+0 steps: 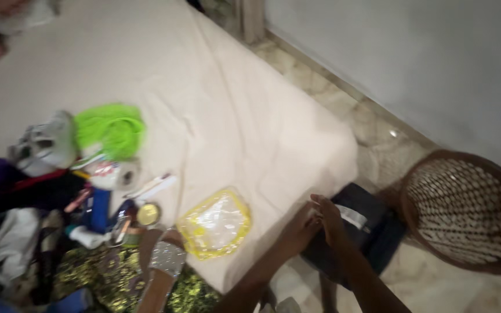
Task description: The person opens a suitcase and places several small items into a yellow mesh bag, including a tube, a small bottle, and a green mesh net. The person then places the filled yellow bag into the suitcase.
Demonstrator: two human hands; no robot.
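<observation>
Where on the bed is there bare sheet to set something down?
The white sheet is bare from the green cloth across to the far and right edges, and between the yellow-rimmed pouch and the right corner. The near-left is crowded: clothes pile, bottles, sandal.

Head view: you look steeply down, close, at the bed (215, 116) corner.
Facing: floor and basket (465, 211) at 3 o'clock.

Cream bedsheet (215, 104) bearing a bright green cloth (114, 128), a clear yellow-edged pouch (215, 225) and a glittery sandal (166, 264); brown woven basket (465, 211) on marble floor (372, 145).
</observation>
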